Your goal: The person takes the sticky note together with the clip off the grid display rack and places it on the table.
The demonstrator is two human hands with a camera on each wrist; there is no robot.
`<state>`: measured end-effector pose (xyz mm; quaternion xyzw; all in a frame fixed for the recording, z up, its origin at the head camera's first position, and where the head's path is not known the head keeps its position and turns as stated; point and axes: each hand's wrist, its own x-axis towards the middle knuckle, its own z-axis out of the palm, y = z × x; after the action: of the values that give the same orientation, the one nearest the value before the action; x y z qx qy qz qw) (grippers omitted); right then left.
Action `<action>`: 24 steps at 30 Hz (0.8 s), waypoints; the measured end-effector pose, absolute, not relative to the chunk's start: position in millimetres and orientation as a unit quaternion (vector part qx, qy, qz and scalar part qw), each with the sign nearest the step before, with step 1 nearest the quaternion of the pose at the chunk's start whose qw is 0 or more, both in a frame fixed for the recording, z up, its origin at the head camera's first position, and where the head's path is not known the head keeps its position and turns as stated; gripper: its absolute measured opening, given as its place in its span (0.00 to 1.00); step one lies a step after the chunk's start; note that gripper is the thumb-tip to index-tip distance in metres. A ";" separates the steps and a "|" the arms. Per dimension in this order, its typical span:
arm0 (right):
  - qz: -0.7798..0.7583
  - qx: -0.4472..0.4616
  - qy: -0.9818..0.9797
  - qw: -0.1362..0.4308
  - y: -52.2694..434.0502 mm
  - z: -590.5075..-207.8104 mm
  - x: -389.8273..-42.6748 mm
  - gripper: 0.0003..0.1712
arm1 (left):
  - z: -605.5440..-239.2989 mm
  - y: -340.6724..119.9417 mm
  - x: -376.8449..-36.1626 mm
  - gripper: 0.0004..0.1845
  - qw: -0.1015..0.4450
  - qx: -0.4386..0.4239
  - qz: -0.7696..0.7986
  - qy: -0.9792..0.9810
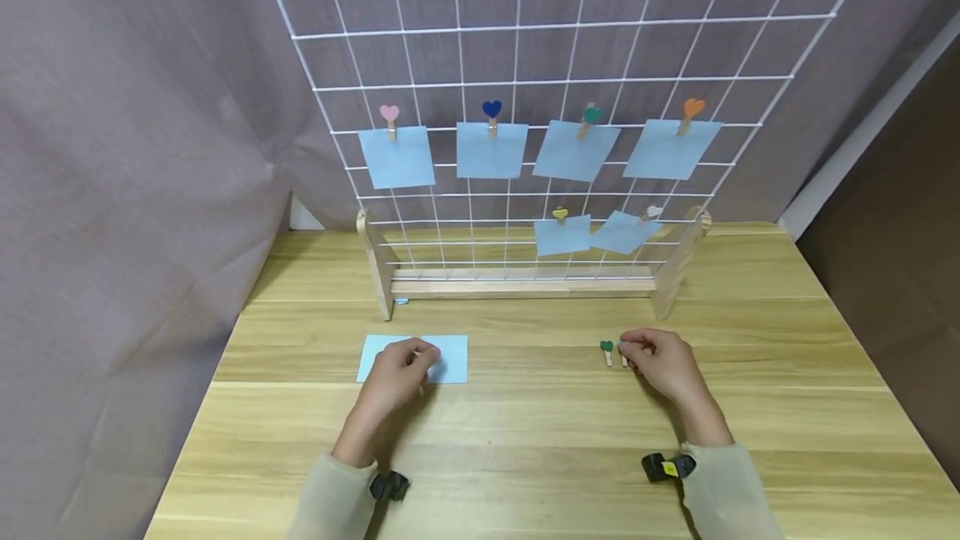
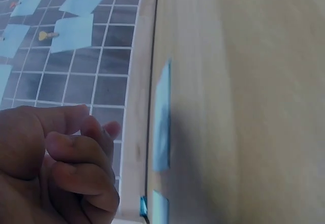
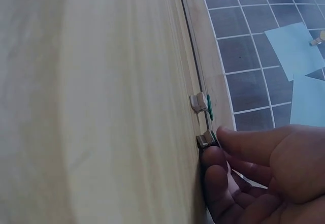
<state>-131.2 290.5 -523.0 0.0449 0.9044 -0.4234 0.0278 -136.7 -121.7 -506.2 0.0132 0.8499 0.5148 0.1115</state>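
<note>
table [image 1: 525, 457]: streaky yellow wood grain | cloth [image 1: 150, 123]: behind and left (creased) | brown surface [image 1: 900, 165]: right side

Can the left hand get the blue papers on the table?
Probably yes: the left hand hangs above the blue papers without touching them, and I see nothing on top or in the way.

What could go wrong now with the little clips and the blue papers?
The right hand might knock the free green heart clip, which lies close beside the small clip it pinches.
The left hand hovers over the blue papers on the table, so it could brush them out of place.
On the rack, the tilted lower paper hangs from one white heart clip, so it might swing or slip.
</note>
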 end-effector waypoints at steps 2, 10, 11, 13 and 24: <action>-0.425 0.047 0.904 0.024 290.7 -523.8 -130.8 0.18 | -503.5 -116.2 -137.6 0.12 0.099 0.019 0.516 0.851; -0.425 0.053 0.904 0.011 291.4 -525.7 -131.1 0.23 | -499.9 -88.7 -143.3 0.12 0.073 0.046 0.537 0.839; -0.423 0.052 0.904 0.009 291.1 -525.6 -131.3 0.22 | -499.5 -85.6 -144.4 0.12 0.072 0.048 0.544 0.835; -0.416 0.053 0.908 -0.001 289.9 -525.2 -131.2 0.22 | -499.1 -79.4 -147.1 0.12 0.067 0.052 0.559 0.825; -0.423 0.042 0.885 -0.192 269.0 -515.6 -134.5 0.13 | -492.1 -48.4 -168.3 0.13 0.052 0.043 0.664 0.744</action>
<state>-134.5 269.0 -515.6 0.0420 0.8846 -0.4227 -0.1922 -168.3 -48.4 -492.1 0.0434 0.7444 0.6642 0.0525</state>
